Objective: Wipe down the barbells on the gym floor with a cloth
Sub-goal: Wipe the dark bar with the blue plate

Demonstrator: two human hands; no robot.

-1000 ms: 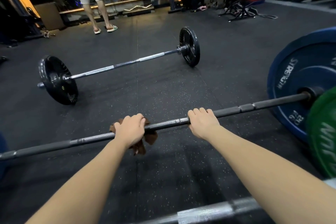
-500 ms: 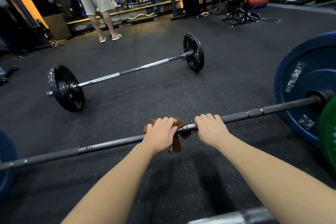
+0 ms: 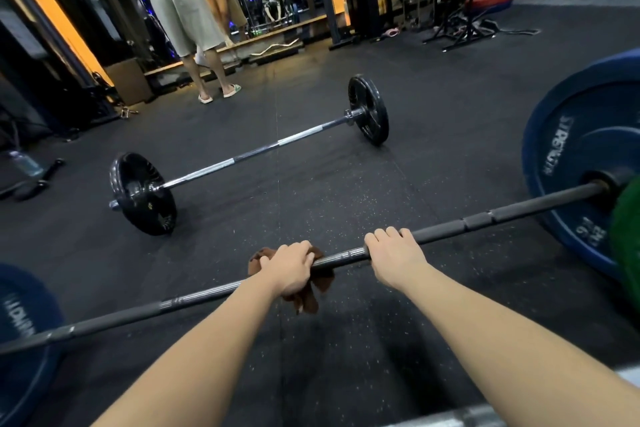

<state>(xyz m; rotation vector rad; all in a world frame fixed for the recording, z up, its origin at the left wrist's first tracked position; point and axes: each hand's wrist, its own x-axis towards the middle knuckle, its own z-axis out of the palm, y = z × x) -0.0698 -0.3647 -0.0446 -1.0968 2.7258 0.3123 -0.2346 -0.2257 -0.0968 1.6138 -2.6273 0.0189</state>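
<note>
Barbell (image 3: 485,218) gripped by right hand (image 3: 394,255), fingers curled; left hand (image 3: 289,269) fingers clamp brown cloth (image 3: 308,300) around it.

both hands (image 3: 289,269) on barbell (image 3: 485,218)

near barbell (image 3: 485,218) across foreground, second barbell (image 3: 256,152) behind it, person (image 3: 187,10) beyond

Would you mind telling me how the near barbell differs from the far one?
The near barbell has a dark shaft and blue plates; the far barbell has a silvery shaft and black plates. The left hand holds a cloth round the near barbell and the right hand grips it bare; no hand touches the far barbell. Both lie on the floor.
</note>
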